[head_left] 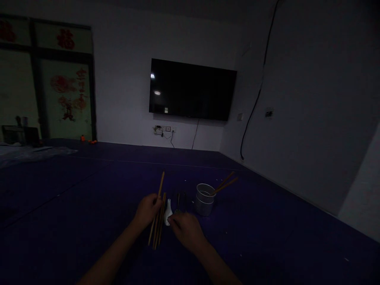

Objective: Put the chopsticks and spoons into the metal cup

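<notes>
My left hand [148, 210] is closed around a light wooden chopstick [162, 183], which points up and away from me. Several more chopsticks [157, 233] lie side by side under and just right of that hand. A white spoon [169, 208] rests beside them, its handle pointing away. My right hand [187, 228] is closed, its fingertips at the edge of the spoon's bowl; whether they grip it is hidden. Beyond this hand are two dark, thin utensils [178, 198], partly covered and dim. A metal perforated-looking cup [204, 205] stands to the right, with two chopsticks [226, 185] leaning out of it.
The room is dim. A dark blue surface [118, 190] spreads to the walls, with small pale specks on it. Clear plastic sheeting [38, 154] and small orange objects [92, 141] lie far left. A television [192, 89] hangs on the back wall; a cable [257, 103] runs down the right wall.
</notes>
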A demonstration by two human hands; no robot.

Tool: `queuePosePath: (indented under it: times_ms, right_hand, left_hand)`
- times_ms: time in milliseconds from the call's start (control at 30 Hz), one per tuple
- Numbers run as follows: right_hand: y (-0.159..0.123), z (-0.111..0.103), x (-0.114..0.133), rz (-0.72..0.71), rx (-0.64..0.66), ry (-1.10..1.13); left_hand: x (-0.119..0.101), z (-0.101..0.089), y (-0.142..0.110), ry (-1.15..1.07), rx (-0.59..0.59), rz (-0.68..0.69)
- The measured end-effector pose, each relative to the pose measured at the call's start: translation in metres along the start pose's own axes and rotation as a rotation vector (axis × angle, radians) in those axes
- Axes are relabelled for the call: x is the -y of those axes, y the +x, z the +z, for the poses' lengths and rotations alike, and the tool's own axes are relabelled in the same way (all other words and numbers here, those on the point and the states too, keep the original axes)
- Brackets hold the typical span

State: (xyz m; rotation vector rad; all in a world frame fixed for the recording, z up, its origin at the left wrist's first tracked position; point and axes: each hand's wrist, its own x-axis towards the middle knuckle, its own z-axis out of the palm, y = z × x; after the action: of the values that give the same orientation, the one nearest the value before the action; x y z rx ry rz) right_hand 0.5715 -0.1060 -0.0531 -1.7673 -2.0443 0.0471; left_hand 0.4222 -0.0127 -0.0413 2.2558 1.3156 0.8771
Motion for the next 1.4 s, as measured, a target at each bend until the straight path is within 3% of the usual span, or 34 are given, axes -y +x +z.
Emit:
queuePosePath:
  times_ms: [133, 267, 533, 967, 1167, 1400]
  right_hand:
    - [0.003, 0.003, -0.003, 0.030, -0.153, 0.330]
    - [0.009, 0.006, -0.004, 0.039, -0.255, 0.728]
    - [0.014, 0.009, -0.009, 0.138, -0.268, 1.113]
    - [0.008, -0.005, -0.001, 0.107, -0.430, 1.098]
    - [0.004, -0.013, -0.005, 0.148, -0.652, 0.920]
    - [0.002, -0.010, -0.006, 0.039, -0.583, 0.759]
  left_hand:
    - [-0.010, 0.015, -0.007, -0.387, 0.005, 0.086]
    - [-0.021, 0.026, -0.019, -0.514, 0.137, 0.120]
    - [-0.034, 0.027, -0.029, -0.733, 0.233, 0.147]
    - [-0.032, 0.033, -0.030, -0.867, 0.292, 0.045]
    - [-0.032, 0.036, -0.033, -0.735, 0.264, 0.137]
    - [-0.026, 0.040, -0.033, -0.603, 0.171, 0.239]
